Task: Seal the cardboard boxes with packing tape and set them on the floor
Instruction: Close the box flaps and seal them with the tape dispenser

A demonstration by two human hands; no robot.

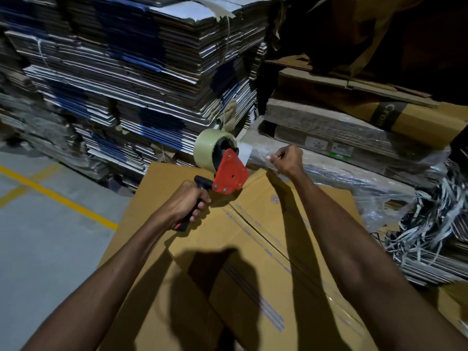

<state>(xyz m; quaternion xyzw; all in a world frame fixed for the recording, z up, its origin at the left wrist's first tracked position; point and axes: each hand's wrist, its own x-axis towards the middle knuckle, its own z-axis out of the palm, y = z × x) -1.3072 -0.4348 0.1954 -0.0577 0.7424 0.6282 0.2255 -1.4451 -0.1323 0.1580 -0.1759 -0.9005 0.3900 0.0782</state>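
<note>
Both arms reach forward over the cardboard box (253,249). The left hand (187,206) grips the black handle of the red tape dispenser (229,174), held above the box's centre seam near its far edge. The right hand (287,158) pinches the free end of the clear packing tape (245,152), pulled off the roll. The box flaps lie closed; its contents are hidden.

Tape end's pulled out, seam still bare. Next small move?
Probably bring the tape end down onto the far edge of the box. The right hand pinches it in the air; the left hand grips the dispenser above the untaped seam.
</note>
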